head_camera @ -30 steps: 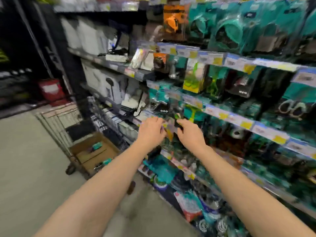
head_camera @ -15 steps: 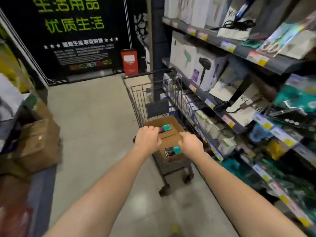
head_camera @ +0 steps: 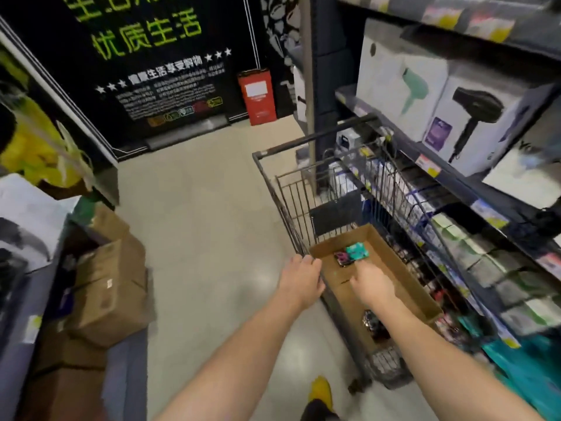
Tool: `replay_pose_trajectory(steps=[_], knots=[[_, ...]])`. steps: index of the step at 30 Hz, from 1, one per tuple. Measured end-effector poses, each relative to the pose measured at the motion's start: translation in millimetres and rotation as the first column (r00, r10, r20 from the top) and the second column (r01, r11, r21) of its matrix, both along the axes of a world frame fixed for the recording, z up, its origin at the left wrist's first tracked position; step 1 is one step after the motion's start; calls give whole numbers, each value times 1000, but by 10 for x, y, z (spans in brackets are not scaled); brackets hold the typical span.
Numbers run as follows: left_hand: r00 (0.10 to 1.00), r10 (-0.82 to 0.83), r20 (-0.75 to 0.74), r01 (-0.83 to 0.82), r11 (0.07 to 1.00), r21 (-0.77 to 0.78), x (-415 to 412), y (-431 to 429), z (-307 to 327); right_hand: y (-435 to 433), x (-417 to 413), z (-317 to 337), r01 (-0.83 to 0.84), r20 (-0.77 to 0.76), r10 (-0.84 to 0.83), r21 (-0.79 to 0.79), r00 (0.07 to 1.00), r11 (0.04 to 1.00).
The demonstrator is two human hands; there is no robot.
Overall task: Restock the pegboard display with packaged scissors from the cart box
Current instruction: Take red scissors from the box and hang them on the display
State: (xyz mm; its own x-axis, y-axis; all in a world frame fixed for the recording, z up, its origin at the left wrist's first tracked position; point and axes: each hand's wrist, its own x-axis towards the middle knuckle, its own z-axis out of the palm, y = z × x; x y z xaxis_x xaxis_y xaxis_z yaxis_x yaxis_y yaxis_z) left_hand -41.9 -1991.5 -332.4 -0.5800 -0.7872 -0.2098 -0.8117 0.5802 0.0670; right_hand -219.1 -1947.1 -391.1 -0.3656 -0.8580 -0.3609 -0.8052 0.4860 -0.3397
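My yellow shoe (head_camera: pixel 320 390) shows at the bottom edge, and both forearms stretch out over it toward the grey wire shopping cart (head_camera: pixel 291 189). My left hand (head_camera: pixel 300 282) sits on the cart's near rim with the fingers curled over the top wire, I'd judge to keep the cart steady while the other hand digs. My right hand (head_camera: pixel 372 284) is down inside the long brown cardboard box (head_camera: pixel 400 278) lying in the cart basket. I only see its back, so I cannot tell how far its fingers are spread or whether they touch anything.

Under my right wrist lies a dark packet (head_camera: pixel 372 323), too blurred to name. Just beyond my knuckles, at the box's far end, is the teal-carded pack of scissors (head_camera: pixel 355 253), the one I seem to be reaching for. The pegboard itself is not plainly in view.

The cart's wire side stands close against the dark shelving with white hair-dryer boxes (head_camera: pixel 473 123), so lifting out means going up, not sideways. Left of the aisle are stacked brown cartons (head_camera: pixel 109 287). Farther off stand a red bin (head_camera: pixel 257 97) and a black wall with green lettering (head_camera: pixel 170 71).
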Motion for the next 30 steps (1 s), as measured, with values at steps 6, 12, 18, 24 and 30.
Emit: replay_pose_trajectory(steps=[6, 12, 18, 24, 30], knots=[[993, -119, 10, 119, 992, 31, -214, -900, -73, -617, -130, -281, 136, 62, -140, 67, 988, 988], [954, -289, 83, 284, 956, 75, -629, -1847, -482, -1227, -314, -716, 287, 44, -299, 181, 953, 941], [862, -493, 114, 475, 866, 155, -1114, -2725, -980, -1745, -470, -993, 469, 21, -491, 261, 871, 844], [784, -601, 156, 546, 786, 290, -1479, -3107, -1410, -2029, -593, -1320, 620, 90, -683, 348, 725, 703], [766, -627, 144, 537, 746, 394, -1759, -3233, -2069, -2241, -814, -1946, 632, 113, -712, 379, 693, 676]])
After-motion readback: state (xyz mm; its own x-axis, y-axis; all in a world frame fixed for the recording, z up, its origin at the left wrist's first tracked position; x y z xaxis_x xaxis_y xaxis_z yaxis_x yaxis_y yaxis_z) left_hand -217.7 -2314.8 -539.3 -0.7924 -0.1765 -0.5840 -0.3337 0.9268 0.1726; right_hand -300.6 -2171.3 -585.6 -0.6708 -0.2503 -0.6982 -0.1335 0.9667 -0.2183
